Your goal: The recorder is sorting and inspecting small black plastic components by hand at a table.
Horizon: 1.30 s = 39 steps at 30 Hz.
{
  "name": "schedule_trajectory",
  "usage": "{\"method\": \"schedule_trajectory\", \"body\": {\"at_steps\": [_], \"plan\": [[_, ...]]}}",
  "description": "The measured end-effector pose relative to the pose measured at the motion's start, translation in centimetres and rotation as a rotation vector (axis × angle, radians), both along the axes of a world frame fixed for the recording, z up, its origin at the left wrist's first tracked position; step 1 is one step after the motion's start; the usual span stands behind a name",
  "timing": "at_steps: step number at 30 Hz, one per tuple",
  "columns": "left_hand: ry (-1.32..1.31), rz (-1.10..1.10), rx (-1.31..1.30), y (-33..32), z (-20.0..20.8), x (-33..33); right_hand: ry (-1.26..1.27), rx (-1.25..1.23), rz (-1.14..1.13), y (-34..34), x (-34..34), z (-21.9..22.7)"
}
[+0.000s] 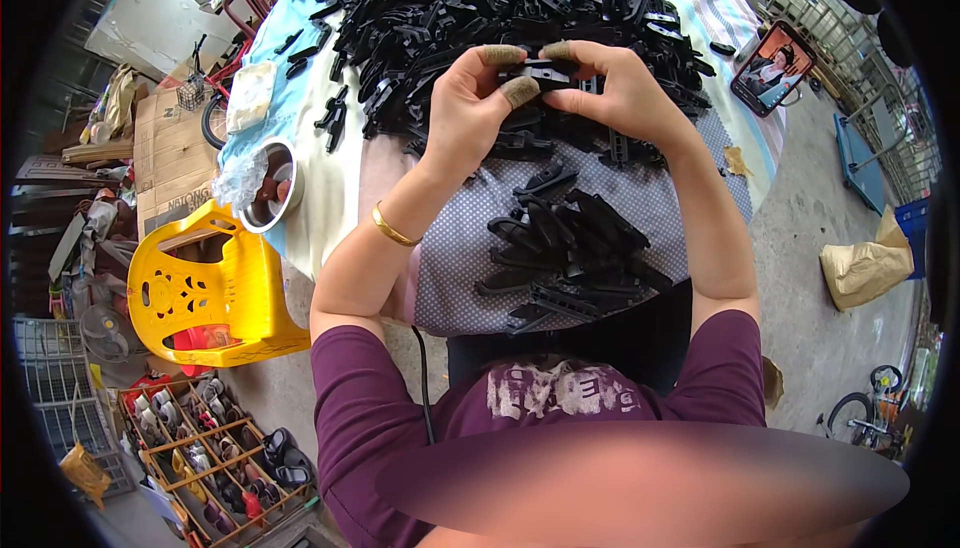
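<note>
My left hand point(468, 106) and my right hand point(620, 94) meet over the near edge of a large heap of black plastic parts point(450, 18). Between their fingertips they grip one long black plastic part point(543, 72), whose surface shines; its exact kind I cannot make out. Brownish wraps cover the left thumb and forefinger and a right fingertip. Closer to my body, a smaller pile of similar black parts point(570, 233) lies on a grey dotted cloth point(450, 258). The fingers hide both ends of the held part.
At the right table edge stands a phone point(773, 68) with a lit screen. On the left are a metal bowl point(290, 186), a yellow plastic chair point(255, 288) and a shoe rack point(190, 438). Farther right, a tan sack point(860, 270) rests on the floor.
</note>
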<state>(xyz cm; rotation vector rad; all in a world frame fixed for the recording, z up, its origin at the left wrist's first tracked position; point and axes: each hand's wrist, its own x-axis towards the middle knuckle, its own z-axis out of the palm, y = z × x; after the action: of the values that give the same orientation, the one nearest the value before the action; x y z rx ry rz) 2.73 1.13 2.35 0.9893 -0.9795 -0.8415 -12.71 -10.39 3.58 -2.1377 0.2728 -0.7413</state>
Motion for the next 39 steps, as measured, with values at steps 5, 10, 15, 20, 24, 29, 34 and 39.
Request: {"method": "schedule_trajectory", "body": {"at_steps": [5, 10, 15, 20, 24, 29, 34, 39], "plan": [[-0.344, 0.112, -0.135, 0.3, 0.4, -0.5, 0.006, -0.077, -0.019, 0.8, -0.6, 1.3], [-0.281, 0.067, -0.102, 0.6, 1.2, -0.4, 0.006, -0.013, -0.012, 0.4, -0.7, 1.1], [-0.561, -0.352, 0.060, 2.2, 1.3, -2.1, -0.195, 0.067, -0.135, -5.6, -3.7, 1.2], [-0.871, -0.747, -0.121, 1.4, 0.2, -4.7, 0.063, -0.421, -0.659, -10.8, -6.1, -2.1], [-1.167, -0.417, -0.145, -2.0, -0.8, -5.0, 0.211, -0.765, -0.711, -10.8, -5.6, -2.9], [-1.738, -0.265, -0.315, -4.0, -2.3, -5.2, 0.493, -0.699, -0.883, -9.3, -4.7, -2.4], [-1.305, -0.093, -0.340, -3.2, -2.2, -4.8, 0.074, -0.509, -0.775, -9.1, -5.2, -1.4], [0.009, -0.279, 0.140, -2.6, -1.1, -2.8, -0.193, 0.255, -0.336, -5.6, -3.8, 1.0]]}}
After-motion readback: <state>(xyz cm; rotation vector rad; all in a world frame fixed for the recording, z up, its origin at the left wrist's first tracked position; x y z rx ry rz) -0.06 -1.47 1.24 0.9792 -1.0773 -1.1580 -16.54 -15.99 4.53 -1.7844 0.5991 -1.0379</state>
